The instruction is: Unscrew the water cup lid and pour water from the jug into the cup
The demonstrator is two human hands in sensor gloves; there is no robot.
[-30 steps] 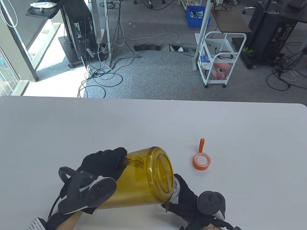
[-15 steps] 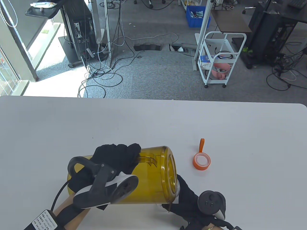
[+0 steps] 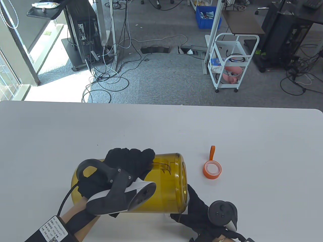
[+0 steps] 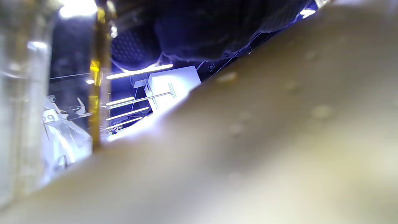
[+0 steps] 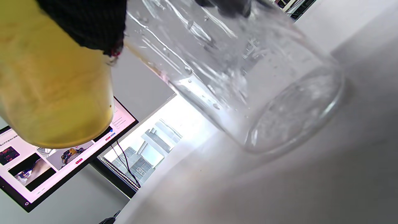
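My left hand (image 3: 128,163) is clenched around the handle of the translucent amber plastic jug (image 3: 164,186), tipped on its side at the table's near edge, mouth rightward over the clear glass cup (image 5: 248,90). My right hand (image 3: 202,214) wraps that cup, steadying it. The jug looks bulky and slick, so the handle is the place to hold. The orange screw lid (image 3: 212,170) lies further right.

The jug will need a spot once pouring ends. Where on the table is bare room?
Free: the table behind the left hand, and right of the orange lid. Crowded: the near edge, where the jug, cup and right hand bunch.
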